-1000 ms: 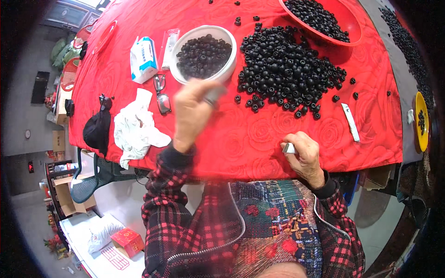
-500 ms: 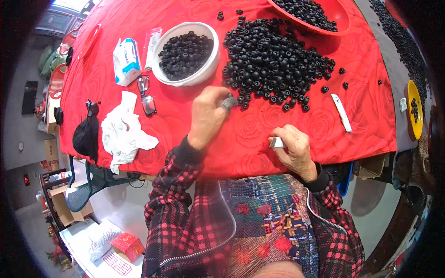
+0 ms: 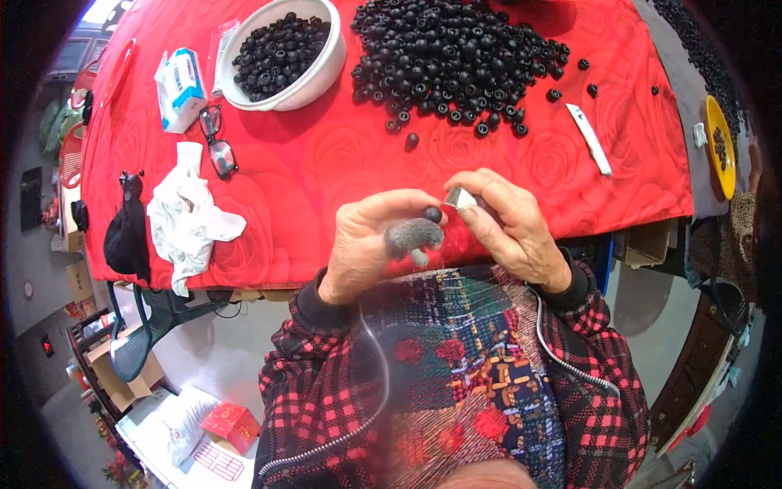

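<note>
Glossy red rose-embossed tablecloth (image 3: 342, 171), matt black beads (image 3: 456, 57), smooth white bowl (image 3: 322, 77), crumpled white cloth (image 3: 189, 220).

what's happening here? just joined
A person in a plaid jacket sits at a table with a red cloth. The left hand, a grey cover on one fingertip, pinches a small black round piece. The right hand holds a small metal blade right next to it. A pile of the same black pieces lies on the cloth, and a white bowl holds more.
</note>
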Demonstrator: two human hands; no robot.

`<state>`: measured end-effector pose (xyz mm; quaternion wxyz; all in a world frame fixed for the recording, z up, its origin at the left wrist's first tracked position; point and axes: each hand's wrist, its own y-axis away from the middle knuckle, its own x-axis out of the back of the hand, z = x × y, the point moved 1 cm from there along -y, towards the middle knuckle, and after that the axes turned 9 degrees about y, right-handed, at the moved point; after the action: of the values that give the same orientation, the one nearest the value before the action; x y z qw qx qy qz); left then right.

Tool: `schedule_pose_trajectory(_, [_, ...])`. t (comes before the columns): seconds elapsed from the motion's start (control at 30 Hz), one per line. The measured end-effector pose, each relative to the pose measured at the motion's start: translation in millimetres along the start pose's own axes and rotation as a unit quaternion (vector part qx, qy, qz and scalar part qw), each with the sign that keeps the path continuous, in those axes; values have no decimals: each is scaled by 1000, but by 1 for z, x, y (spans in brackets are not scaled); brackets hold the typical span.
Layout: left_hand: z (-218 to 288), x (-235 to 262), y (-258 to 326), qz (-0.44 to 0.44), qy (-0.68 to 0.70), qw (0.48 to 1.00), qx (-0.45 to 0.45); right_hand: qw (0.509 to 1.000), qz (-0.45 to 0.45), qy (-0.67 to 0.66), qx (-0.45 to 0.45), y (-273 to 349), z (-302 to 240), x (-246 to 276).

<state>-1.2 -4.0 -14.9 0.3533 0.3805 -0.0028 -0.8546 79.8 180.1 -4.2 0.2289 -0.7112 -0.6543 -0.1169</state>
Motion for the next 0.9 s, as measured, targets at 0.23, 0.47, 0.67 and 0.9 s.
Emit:
schedule_pose_trajectory(0.23, [-1, -2, 9, 17, -26, 999, -12, 997, 29, 66, 29, 0, -5, -3])
schedule_pose_trajectory(0.47, [-3, -3, 8, 36, -59, 998, -3, 997, 21, 60, 47, -1, -2, -5])
schedule_pose_trajectory(0.67, [-7, 0, 4, 20, -62, 998, -22, 995, 33, 84, 46, -4, 0, -6])
schedule_pose_trajectory(0.9, [-8, 2, -1, 18, -56, 998, -14, 995, 19, 87, 40, -6, 4, -5])
